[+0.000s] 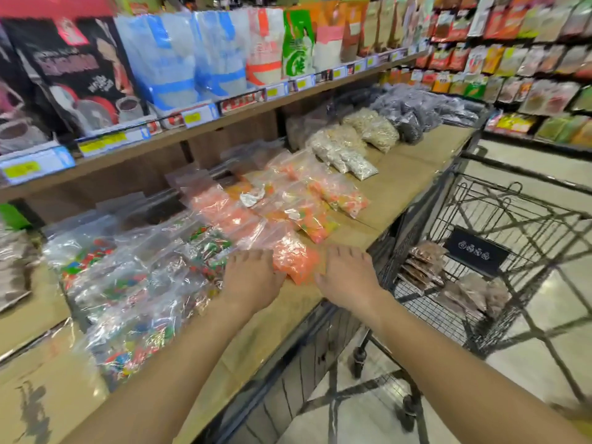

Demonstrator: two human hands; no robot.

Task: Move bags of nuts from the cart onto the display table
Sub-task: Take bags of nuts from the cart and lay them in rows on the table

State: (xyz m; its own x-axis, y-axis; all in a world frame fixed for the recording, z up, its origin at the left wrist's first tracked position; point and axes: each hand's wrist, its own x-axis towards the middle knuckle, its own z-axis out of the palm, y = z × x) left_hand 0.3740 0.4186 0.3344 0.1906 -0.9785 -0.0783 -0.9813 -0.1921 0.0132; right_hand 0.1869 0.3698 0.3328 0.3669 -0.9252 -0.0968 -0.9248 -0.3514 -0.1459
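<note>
A: In the head view, where are the hands?

B: Both reach over the near edge of the table (394, 184). The left hand (251, 278) lies palm down, fingers spread, on a clear bag of orange pieces (296, 259), touching its left side. The right hand (347, 277) is flat and loose just beside that bag on the right, over the brown table surface; whether it touches the bag, I cannot tell. Neither hand is closed around anything.

A: And the bags of nuts?

B: Several brown bags of nuts (423, 262) lie in the basket of the black wire cart (499, 219), which stands right against the table's edge on the right. More brownish bags (474, 294) lie nearer in the same basket, though blurred.

A: What else is on the table?

B: Left of the hands, a heap of clear bags with multicoloured pieces (128, 283). Behind the orange bag, more orange and mixed bags (298, 200) run back in rows. Farther along sit pale seed or nut bags (349, 145), then dark bags (413, 115) at the far end.

A: Above?

B: A wooden shelf (224, 120) carries tall packets, among them blue-and-white sacks (189, 56), with yellow price tags (192, 117) along its front.
</note>
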